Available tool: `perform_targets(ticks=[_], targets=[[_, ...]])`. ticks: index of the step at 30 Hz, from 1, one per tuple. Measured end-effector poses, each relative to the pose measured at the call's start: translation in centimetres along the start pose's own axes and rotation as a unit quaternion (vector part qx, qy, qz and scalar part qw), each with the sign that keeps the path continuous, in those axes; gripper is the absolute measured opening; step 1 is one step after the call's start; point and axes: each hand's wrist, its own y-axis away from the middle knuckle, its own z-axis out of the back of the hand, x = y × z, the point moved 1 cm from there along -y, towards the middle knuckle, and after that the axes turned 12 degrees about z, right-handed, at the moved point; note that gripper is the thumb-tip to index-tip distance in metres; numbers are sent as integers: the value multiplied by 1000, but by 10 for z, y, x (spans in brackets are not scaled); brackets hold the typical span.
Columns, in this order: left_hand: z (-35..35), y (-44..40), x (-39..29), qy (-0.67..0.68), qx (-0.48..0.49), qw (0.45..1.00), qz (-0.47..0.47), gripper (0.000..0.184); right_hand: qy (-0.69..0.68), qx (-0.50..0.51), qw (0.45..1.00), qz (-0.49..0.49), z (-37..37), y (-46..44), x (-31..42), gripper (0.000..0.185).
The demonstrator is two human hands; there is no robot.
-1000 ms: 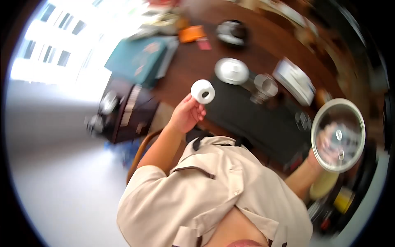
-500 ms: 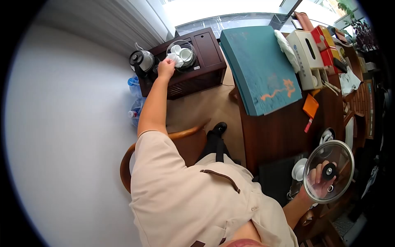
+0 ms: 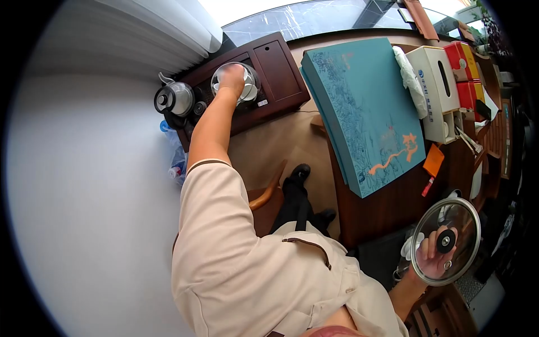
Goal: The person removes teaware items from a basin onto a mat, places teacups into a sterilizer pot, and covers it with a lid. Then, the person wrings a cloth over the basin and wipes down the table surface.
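My left hand (image 3: 232, 80) reaches into a round glass bowl (image 3: 254, 68) on the dark wooden cabinet at the upper left. White cups (image 3: 249, 92) lie in the bowl beneath it. Its fingers are blurred, and what they touch is hidden. On the right, my right hand (image 3: 433, 255) holds a round glass lid (image 3: 456, 264) with a metal rim and a black knob. The fingers show through the glass, close to the knob.
An electric kettle (image 3: 175, 99) stands left of the bowl on the cabinet (image 3: 281, 73). A large teal box (image 3: 365, 112) lies on the dark table (image 3: 370, 216), beside a white tissue box (image 3: 432, 84) and an orange packet (image 3: 433, 160). A wooden chair (image 3: 269, 191) is near my legs.
My left hand first carried a white ring-shaped piece from the table side to the bowl, and is now deeper in the bowl. The piece no longer shows distinctly. My right hand still holds the lid.
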Motion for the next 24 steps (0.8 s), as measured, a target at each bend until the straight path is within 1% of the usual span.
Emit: perform_targets(ticks=[1,2,3,4,6,7,8,10,11,12,14,16,19,21,22,24], targets=[[1,-1,-2,-22,15,999,-19,30,4,-1,1000,-1,0,-1,-2,41],[2,2,-6,-74,12,997,-36,29,8,-2,1000,-2,-1,-2,-4,41],[18,9,-9,-125,8,991,-53,28,18,-8,1000,1,-1,-3,-7,42],[18,6,-6,-126,9,991,-53,28,23,-11,1000,2,-2,-4,-9,42],[22,3,1,-29,-41,998,-38,26,28,-20,999,-4,-7,-9,-13,42],[26,2,6,7,-25,999,-32,26,27,-27,999,-10,-9,-11,-15,43],[30,3,10,7,-24,999,-32,26,27,-28,999,-11,-10,-11,-17,43],[40,8,19,130,79,988,19,18,28,-54,998,-17,-11,-12,-19,48],[49,14,20,164,64,983,49,13,29,-55,998,-18,-11,-11,-20,48],[50,16,22,164,65,983,49,13,34,-60,997,-17,-11,-11,-21,46],[50,19,23,195,64,979,-17,12,39,-66,997,-17,-11,-11,-22,44],[51,18,19,191,64,979,-10,12,0,-1,999,-51,-8,-15,-20,46],[49,17,14,171,78,982,-10,16,13,6,999,-42,-9,-20,-19,41],[47,19,10,223,37,974,16,25,22,9,999,-44,-12,-25,-21,38],[45,21,9,224,37,974,17,25,25,12,999,-46,-15,-26,-23,37],[38,27,8,308,4,949,65,35,35,17,998,-58,-19,-29,-28,34]])
